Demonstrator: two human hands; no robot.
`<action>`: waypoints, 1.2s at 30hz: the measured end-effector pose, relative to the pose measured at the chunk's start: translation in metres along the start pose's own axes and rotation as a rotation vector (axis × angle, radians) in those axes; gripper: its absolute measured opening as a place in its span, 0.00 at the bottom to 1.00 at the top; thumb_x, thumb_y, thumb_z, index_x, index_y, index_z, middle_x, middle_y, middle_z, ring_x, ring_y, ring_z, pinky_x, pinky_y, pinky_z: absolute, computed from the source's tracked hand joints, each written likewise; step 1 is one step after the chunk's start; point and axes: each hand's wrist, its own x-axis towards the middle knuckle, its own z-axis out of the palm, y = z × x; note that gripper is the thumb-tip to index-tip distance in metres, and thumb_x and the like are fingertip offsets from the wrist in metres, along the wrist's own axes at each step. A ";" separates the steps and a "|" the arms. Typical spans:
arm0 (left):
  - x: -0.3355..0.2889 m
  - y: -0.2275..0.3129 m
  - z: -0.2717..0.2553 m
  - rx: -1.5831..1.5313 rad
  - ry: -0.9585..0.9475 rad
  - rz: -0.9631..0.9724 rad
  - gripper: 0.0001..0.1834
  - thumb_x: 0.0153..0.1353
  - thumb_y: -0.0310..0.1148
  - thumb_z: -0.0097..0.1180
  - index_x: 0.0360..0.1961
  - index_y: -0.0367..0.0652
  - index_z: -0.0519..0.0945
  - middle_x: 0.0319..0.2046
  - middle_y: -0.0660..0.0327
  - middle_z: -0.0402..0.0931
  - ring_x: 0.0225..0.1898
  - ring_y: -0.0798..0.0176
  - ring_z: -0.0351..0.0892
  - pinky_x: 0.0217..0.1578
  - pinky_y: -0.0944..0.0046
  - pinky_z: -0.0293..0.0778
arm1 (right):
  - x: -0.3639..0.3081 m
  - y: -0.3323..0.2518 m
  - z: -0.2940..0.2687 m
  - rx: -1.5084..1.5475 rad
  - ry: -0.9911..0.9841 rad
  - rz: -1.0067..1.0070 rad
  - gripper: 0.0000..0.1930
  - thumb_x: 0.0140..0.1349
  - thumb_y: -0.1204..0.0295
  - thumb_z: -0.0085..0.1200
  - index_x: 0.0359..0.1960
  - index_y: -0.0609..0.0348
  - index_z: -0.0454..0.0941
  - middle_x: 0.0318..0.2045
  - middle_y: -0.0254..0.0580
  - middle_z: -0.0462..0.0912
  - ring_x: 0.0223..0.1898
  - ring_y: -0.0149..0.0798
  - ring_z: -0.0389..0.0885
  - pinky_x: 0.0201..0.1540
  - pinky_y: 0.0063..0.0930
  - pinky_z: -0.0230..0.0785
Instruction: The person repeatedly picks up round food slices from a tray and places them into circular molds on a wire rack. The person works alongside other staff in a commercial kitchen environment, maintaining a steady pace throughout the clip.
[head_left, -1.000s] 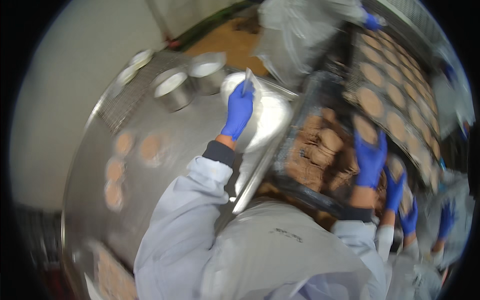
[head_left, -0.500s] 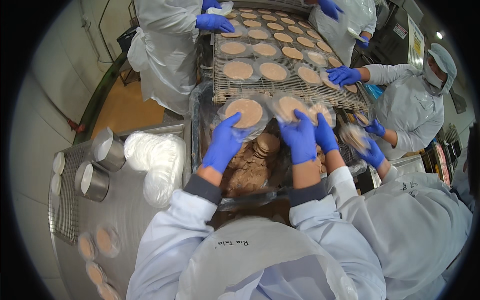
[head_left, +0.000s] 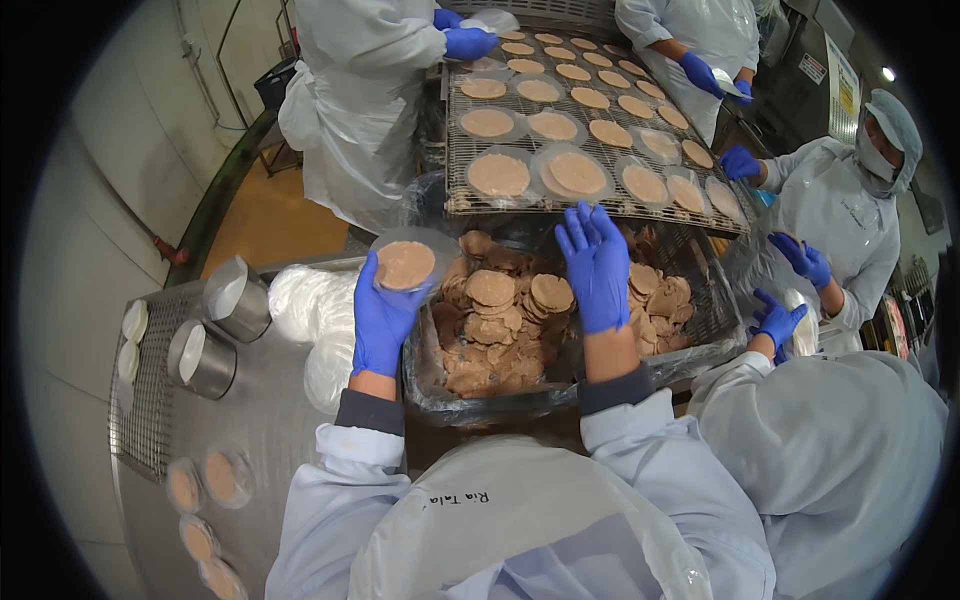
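Note:
My left hand (head_left: 388, 318) grips a round, flat, pinkish-brown meat patty (head_left: 405, 266) on a clear film disc, left of the tub. Fingers spread and with nothing in it, my right hand (head_left: 597, 270) reaches up near the end of the wire mesh conveyor belt (head_left: 520, 208). Just beyond its fingertips, a patty (head_left: 576, 173) on film lies at the belt's near end, with what looks like another under it. Below and between my hands stands a plastic-lined tub (head_left: 480, 402) heaped with loose brown patties (head_left: 492, 335).
Rows of patties (head_left: 488, 122) cover the belt. At left, a steel table (head_left: 285, 440) holds two metal cylinders (head_left: 205, 362), a stack of clear film discs (head_left: 315, 310) and several patties (head_left: 228, 478). Gloved co-workers stand around the belt; one co-worker's hand (head_left: 776, 318) is at my right.
My left hand has moved left with its patty. My right hand has let go of the patty it held and opened. A co-worker's hand beside my right one has drawn back rightward.

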 end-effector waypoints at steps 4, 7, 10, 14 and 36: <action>0.017 -0.008 -0.019 -0.006 0.091 -0.076 0.29 0.57 0.46 0.48 0.53 0.39 0.60 0.53 0.50 0.61 0.54 0.49 0.61 0.52 0.45 0.62 | 0.016 0.012 -0.059 0.097 0.094 0.194 0.27 0.59 0.65 0.41 0.59 0.58 0.51 0.57 0.44 0.60 0.56 0.46 0.63 0.56 0.43 0.57; 0.033 -0.032 0.001 0.035 0.080 -0.083 0.28 0.58 0.45 0.48 0.52 0.37 0.60 0.51 0.48 0.61 0.53 0.47 0.61 0.54 0.45 0.59 | 0.016 0.008 -0.065 0.173 0.287 0.246 0.32 0.58 0.60 0.43 0.61 0.57 0.47 0.58 0.44 0.58 0.57 0.47 0.61 0.57 0.44 0.54; 0.049 -0.063 0.058 -0.050 -0.118 -0.177 0.26 0.59 0.39 0.47 0.54 0.36 0.59 0.52 0.47 0.61 0.54 0.47 0.62 0.53 0.45 0.61 | 0.012 -0.011 -0.024 0.202 0.163 0.155 0.34 0.56 0.58 0.46 0.60 0.60 0.48 0.58 0.49 0.58 0.58 0.49 0.59 0.59 0.45 0.51; 0.072 -0.088 0.069 -0.031 -0.098 -0.257 0.24 0.59 0.29 0.46 0.55 0.33 0.58 0.52 0.45 0.61 0.54 0.48 0.63 0.53 0.48 0.63 | 0.037 -0.004 -0.025 0.284 -0.226 0.178 0.30 0.55 0.63 0.47 0.57 0.62 0.53 0.56 0.51 0.60 0.57 0.50 0.59 0.59 0.46 0.51; -0.247 0.076 -0.152 0.031 0.817 0.740 0.24 0.60 0.37 0.41 0.55 0.34 0.59 0.54 0.51 0.59 0.51 0.57 0.65 0.49 0.64 0.67 | 0.008 0.076 0.014 -0.135 -0.117 0.460 0.20 0.54 0.61 0.52 0.46 0.57 0.67 0.51 0.47 0.68 0.54 0.42 0.65 0.56 0.42 0.55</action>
